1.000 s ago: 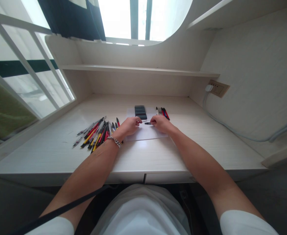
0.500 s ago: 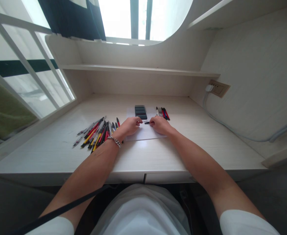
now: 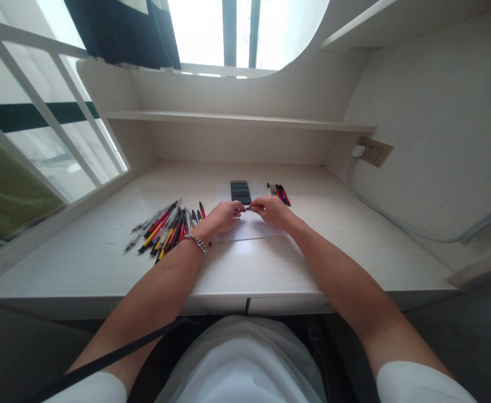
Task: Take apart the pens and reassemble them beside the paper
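My left hand, a chain bracelet on its wrist, is closed in a pinch around a thin dark pen, most of it hidden by the fingers. My right hand meets it from the right, pinching a short black pen piece whose exact kind I cannot make out. The two parts seem to touch end to end between the fingertips. Both hands are over a white sheet of paper. Just beyond the fingers lies a dark flat phone-like rectangle.
A loose pile of black, red, yellow and clear pens lies left of my left hand. Several pens lie in a row behind my right hand. A white cable runs from the wall socket along the right side. A shelf spans the back.
My right hand has shifted slightly left and away from me, bringing its black piece up to the thin part in my left hand. The gap between them has closed. My left hand has barely moved.
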Motion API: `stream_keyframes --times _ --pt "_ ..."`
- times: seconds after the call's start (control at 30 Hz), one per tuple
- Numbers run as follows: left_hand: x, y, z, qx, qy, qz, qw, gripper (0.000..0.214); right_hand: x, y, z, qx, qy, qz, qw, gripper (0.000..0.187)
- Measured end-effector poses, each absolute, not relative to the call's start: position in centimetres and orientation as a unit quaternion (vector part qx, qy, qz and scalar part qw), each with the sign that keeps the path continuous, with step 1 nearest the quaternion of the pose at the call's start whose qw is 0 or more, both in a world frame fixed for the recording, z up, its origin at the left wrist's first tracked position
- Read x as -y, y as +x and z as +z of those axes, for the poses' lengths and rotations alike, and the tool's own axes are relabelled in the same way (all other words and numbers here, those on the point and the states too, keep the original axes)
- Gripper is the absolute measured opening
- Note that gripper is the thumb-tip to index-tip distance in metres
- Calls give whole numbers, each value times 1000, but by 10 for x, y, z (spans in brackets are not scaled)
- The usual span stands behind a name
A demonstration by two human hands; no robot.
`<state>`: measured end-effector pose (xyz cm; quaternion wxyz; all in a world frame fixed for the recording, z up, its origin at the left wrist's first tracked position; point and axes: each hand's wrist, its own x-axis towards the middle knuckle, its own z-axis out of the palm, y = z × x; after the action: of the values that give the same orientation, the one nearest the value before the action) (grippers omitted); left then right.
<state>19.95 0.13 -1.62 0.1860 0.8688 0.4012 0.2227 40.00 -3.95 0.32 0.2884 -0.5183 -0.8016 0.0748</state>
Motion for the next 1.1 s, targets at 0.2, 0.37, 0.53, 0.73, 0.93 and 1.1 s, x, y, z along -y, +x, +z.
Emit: stream_keyframes --times 0.2,0.37,0.53,0.73,0.93,1.1 --pt "1 202 -15 -391 872 226 192 35 37 407 1 795 -532 80 281 16" --pt "1 201 -10 -429 853 236 183 34 36 427 11 754 -599 84 256 14" --pt "-1 200 -9 -450 839 253 172 30 36 435 14 739 -622 121 227 12" --pt "1 200 -6 -449 839 263 159 24 31 428 0 764 -612 104 175 12" --pt "1 199 -8 -437 847 263 147 25 30 425 -5 764 -616 77 176 11" --pt "1 199 -10 -412 859 264 153 26 34 410 3 745 -597 102 279 14"
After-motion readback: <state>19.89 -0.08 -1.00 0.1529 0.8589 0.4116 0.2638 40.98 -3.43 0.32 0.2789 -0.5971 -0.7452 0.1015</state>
